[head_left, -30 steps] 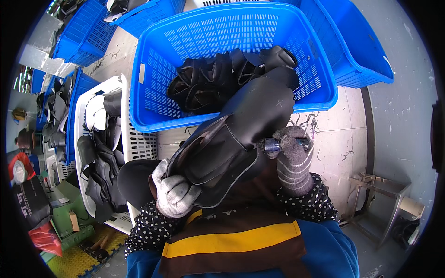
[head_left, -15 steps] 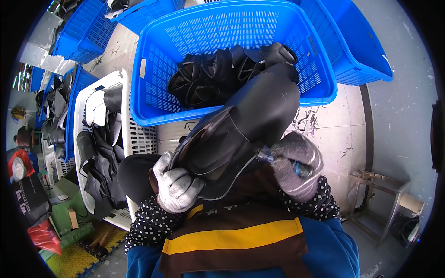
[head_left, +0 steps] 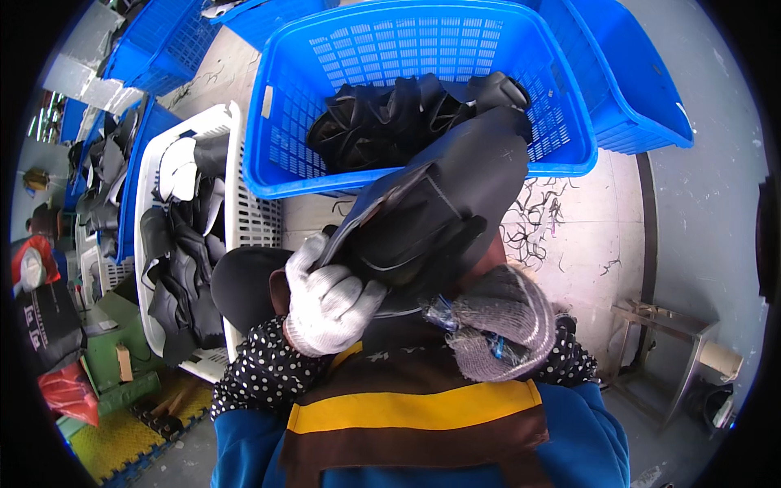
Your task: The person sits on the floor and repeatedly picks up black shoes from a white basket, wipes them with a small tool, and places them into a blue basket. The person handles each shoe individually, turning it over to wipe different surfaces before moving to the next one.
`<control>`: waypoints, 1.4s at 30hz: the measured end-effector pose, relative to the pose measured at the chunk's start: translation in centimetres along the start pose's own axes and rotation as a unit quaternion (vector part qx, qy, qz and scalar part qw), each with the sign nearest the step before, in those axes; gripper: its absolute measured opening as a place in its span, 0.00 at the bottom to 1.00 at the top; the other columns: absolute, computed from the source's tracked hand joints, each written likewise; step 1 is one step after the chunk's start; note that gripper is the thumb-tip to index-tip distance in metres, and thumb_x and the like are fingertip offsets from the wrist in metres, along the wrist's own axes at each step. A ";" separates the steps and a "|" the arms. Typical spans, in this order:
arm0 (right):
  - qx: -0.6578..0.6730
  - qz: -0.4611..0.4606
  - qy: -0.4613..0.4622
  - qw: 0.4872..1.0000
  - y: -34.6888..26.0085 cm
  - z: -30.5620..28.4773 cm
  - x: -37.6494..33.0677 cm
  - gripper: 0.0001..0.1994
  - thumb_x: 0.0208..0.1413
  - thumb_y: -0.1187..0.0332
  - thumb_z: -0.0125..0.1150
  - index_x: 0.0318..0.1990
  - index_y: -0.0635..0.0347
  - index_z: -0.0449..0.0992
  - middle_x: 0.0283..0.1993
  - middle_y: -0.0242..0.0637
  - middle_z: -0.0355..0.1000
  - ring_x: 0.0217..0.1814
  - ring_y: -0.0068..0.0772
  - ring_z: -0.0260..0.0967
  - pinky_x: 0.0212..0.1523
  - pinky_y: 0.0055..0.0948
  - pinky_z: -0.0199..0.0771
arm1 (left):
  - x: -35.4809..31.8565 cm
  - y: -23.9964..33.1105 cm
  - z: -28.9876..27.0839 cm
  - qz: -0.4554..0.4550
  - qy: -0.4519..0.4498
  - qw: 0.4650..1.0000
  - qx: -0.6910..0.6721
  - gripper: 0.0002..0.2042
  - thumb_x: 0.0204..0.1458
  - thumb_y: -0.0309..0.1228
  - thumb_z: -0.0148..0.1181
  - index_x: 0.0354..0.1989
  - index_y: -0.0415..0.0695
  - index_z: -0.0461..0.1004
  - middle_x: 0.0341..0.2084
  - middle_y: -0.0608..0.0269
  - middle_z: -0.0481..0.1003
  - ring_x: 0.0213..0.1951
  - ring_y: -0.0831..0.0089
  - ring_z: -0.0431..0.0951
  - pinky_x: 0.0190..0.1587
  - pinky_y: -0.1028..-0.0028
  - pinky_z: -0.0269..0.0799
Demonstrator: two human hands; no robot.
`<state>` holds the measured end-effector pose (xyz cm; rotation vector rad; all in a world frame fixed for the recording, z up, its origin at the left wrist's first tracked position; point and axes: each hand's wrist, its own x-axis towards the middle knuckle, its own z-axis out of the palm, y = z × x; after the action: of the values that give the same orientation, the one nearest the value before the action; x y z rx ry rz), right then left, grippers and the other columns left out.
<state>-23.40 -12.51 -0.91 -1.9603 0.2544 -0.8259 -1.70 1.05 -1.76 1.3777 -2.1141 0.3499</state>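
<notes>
A black leather boot upper [head_left: 455, 199] slants across the middle, its far end over the rim of the large blue basket. My left hand [head_left: 333, 302], in a white knit glove, is closed round its near left edge. My right hand [head_left: 512, 329], in a grey glove, is closed by the upper's lower right edge. Bits of a small blue tool [head_left: 440, 314] show at its fingertips and palm; most of it is hidden, so its exact kind is unclear. More black uppers [head_left: 390, 114] lie heaped inside the large blue basket [head_left: 415, 175].
At the left stands a white slotted basket [head_left: 237, 154] with black leather pieces. Next to my left hand is a rounded black form [head_left: 248, 285]. Another blue basket [head_left: 643, 114] is at the far right. Dark trimmings [head_left: 533, 215] litter the floor; a metal stand [head_left: 663, 325] stands by the wall.
My right hand has come down and slightly left, nearer my apron. My left hand has shifted a little right, and the upper's near edge has folded more.
</notes>
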 end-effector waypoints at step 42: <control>-0.117 -0.160 -0.012 0.980 -0.4 -0.2 0.4 0.17 0.59 0.60 0.68 0.48 0.64 0.79 0.27 0.39 0.75 0.24 0.37 0.75 0.25 0.36 0.77 | 5.4 -9.3 0.0 -0.141 0.096 0.984 0.043 0.11 0.49 0.36 0.71 0.36 0.44 0.79 0.28 0.63 0.74 0.34 0.58 0.74 0.52 0.55 0.67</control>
<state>-23.28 -12.61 -0.37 -2.2670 0.0203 -1.0154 5.03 -6.97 0.65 1.6013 -1.7379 0.4426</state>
